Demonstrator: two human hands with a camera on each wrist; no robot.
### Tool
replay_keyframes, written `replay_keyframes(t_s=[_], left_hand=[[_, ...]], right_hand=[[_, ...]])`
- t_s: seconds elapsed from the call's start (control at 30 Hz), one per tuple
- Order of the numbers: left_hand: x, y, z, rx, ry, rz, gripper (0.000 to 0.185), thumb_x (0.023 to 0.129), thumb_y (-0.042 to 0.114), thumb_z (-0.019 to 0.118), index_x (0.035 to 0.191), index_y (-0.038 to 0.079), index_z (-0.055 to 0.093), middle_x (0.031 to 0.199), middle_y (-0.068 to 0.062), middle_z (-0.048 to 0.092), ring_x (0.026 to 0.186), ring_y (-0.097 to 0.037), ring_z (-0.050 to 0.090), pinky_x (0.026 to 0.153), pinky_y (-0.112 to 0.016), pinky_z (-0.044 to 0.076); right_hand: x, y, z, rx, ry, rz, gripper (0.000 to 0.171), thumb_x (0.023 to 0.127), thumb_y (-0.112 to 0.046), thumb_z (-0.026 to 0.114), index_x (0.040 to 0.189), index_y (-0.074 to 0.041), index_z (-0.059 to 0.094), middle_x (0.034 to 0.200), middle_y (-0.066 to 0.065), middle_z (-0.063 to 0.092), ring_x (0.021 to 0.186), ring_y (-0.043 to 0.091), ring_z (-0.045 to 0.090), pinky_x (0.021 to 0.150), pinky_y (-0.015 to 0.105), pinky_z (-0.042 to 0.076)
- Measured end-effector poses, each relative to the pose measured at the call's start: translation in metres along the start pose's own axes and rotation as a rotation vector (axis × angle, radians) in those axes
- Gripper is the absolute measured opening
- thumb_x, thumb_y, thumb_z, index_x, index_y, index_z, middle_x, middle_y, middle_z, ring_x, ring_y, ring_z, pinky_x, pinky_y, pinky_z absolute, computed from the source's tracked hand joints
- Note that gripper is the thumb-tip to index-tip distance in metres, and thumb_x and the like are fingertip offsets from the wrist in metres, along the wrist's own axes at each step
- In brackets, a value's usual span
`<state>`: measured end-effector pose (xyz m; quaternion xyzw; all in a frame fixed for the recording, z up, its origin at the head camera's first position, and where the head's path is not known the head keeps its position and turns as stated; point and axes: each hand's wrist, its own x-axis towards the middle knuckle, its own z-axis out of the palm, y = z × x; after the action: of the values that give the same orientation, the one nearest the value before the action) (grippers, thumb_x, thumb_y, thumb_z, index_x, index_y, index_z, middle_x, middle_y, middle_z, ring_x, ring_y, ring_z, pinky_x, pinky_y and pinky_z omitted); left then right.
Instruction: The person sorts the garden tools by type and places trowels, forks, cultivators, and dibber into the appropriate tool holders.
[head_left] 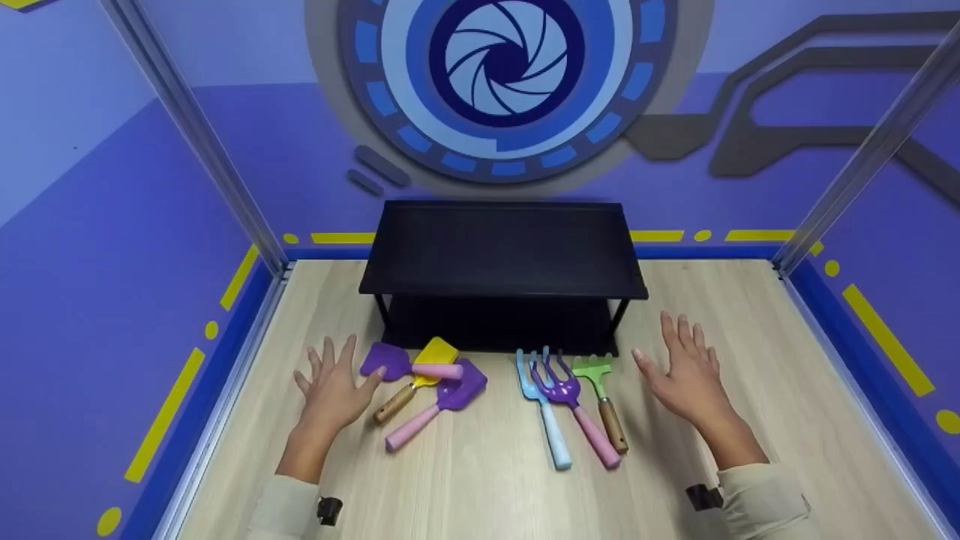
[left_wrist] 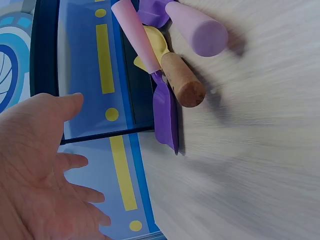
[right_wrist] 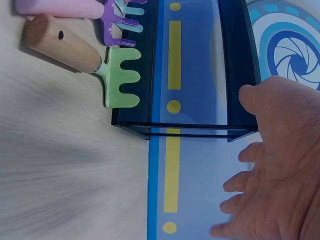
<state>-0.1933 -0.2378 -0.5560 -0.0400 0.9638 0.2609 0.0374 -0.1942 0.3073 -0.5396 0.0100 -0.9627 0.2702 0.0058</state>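
Note:
My left hand [head_left: 335, 391] hovers with fingers spread, beside a pile of toy shovels. In it lie a purple shovel with a pink handle [head_left: 388, 361], a yellow shovel with a wooden handle [head_left: 435, 354] and another purple shovel [head_left: 466, 386]. To the right lie a light blue fork [head_left: 553, 435], a purple fork with a pink handle [head_left: 592, 435] and a green rake [head_left: 595, 370] with a wooden handle. My right hand [head_left: 688, 379] is held out to the right of the rake, fingers spread. Both hands are empty; the left thumb overlaps the first purple shovel in the head view.
A black two-tier shelf [head_left: 502, 247] stands at the back of the wooden table [head_left: 480, 495], its lower tier just behind the tools. Blue and purple printed panels [head_left: 255, 150] with metal corner posts enclose the back and sides.

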Motion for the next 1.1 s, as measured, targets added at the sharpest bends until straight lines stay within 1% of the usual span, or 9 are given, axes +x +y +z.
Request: replay_keyframes(t_s=[0.13, 0.3, 0.4, 0.5, 0.57, 0.7, 0.87, 0.97, 1.1], left_hand=[[-0.001, -0.002, 0.002, 0.016, 0.002, -0.005, 0.087, 0.105, 0.05, 0.062, 0.17, 0.007, 0.024, 0.174, -0.038, 0.006, 0.16, -0.063, -0.008, 0.119, -0.089, -0.007], [-0.003, -0.004, 0.003, 0.012, 0.007, -0.007, 0.084, 0.105, 0.049, 0.062, 0.168, 0.006, 0.027, 0.173, -0.038, 0.011, 0.161, -0.063, -0.003, 0.12, -0.087, -0.006], [-0.003, -0.003, 0.003, 0.009, 0.02, -0.003, 0.082, 0.105, 0.048, 0.062, 0.167, 0.005, 0.03, 0.173, -0.038, 0.016, 0.161, -0.063, 0.002, 0.121, -0.086, -0.003], [-0.004, -0.003, 0.006, 0.004, 0.038, 0.003, 0.081, 0.105, 0.046, 0.063, 0.166, 0.004, 0.031, 0.17, -0.038, 0.024, 0.16, -0.062, 0.011, 0.122, -0.085, 0.004], [-0.005, -0.002, 0.008, -0.005, 0.036, 0.002, 0.082, 0.105, 0.046, 0.063, 0.167, 0.003, 0.03, 0.169, -0.037, 0.029, 0.16, -0.061, 0.016, 0.123, -0.084, 0.006], [-0.005, -0.001, 0.015, -0.021, 0.044, 0.0, 0.082, 0.105, 0.047, 0.063, 0.166, 0.003, 0.032, 0.166, -0.035, 0.036, 0.158, -0.056, 0.028, 0.124, -0.081, 0.012], [-0.005, -0.004, 0.021, -0.021, 0.071, 0.007, 0.079, 0.105, 0.046, 0.064, 0.164, 0.002, 0.036, 0.163, -0.034, 0.041, 0.154, -0.051, 0.037, 0.124, -0.078, 0.018], [-0.008, -0.004, 0.026, -0.018, 0.093, 0.02, 0.077, 0.104, 0.043, 0.065, 0.162, 0.001, 0.04, 0.16, -0.034, 0.045, 0.151, -0.052, 0.041, 0.122, -0.077, 0.022], [-0.011, -0.002, 0.035, -0.008, 0.101, 0.036, 0.075, 0.103, 0.042, 0.068, 0.16, 0.0, 0.043, 0.157, -0.035, 0.049, 0.148, -0.052, 0.045, 0.121, -0.073, 0.028]], right_hand=[[0.004, 0.001, 0.001, 0.042, -0.005, -0.001, 0.093, 0.108, -0.057, 0.054, 0.172, -0.007, 0.007, 0.176, 0.035, 0.005, 0.163, 0.059, 0.0, 0.125, 0.082, 0.01], [0.01, -0.001, 0.001, 0.113, -0.005, 0.006, 0.096, 0.108, -0.059, 0.053, 0.172, -0.008, 0.005, 0.177, 0.031, 0.006, 0.165, 0.054, 0.003, 0.127, 0.078, 0.013], [0.015, -0.005, -0.001, 0.145, 0.003, 0.003, 0.095, 0.108, -0.059, 0.053, 0.172, -0.009, 0.005, 0.178, 0.028, 0.009, 0.165, 0.052, 0.009, 0.129, 0.074, 0.016], [0.023, -0.009, -0.003, 0.185, 0.014, 0.0, 0.094, 0.108, -0.06, 0.052, 0.173, -0.011, 0.005, 0.179, 0.025, 0.012, 0.164, 0.051, 0.016, 0.13, 0.071, 0.019], [0.029, -0.01, -0.007, 0.217, 0.027, -0.003, 0.093, 0.108, -0.06, 0.052, 0.173, -0.014, 0.005, 0.179, 0.024, 0.014, 0.163, 0.052, 0.019, 0.129, 0.071, 0.023], [0.044, -0.01, -0.014, 0.282, 0.036, 0.004, 0.091, 0.108, -0.06, 0.052, 0.173, -0.017, 0.005, 0.178, 0.023, 0.016, 0.161, 0.054, 0.024, 0.127, 0.071, 0.028], [0.066, -0.012, -0.014, 0.391, 0.045, 0.017, 0.088, 0.109, -0.058, 0.05, 0.173, -0.014, 0.009, 0.178, 0.023, 0.021, 0.163, 0.047, 0.025, 0.13, 0.063, 0.031], [0.076, -0.015, -0.01, 0.461, 0.063, 0.028, 0.084, 0.11, -0.055, 0.049, 0.173, -0.013, 0.013, 0.176, 0.023, 0.025, 0.162, 0.046, 0.03, 0.13, 0.06, 0.033], [0.084, -0.021, -0.007, 0.525, 0.092, 0.042, 0.077, 0.111, -0.05, 0.05, 0.172, -0.013, 0.02, 0.173, 0.023, 0.034, 0.158, 0.044, 0.038, 0.128, 0.059, 0.037]])
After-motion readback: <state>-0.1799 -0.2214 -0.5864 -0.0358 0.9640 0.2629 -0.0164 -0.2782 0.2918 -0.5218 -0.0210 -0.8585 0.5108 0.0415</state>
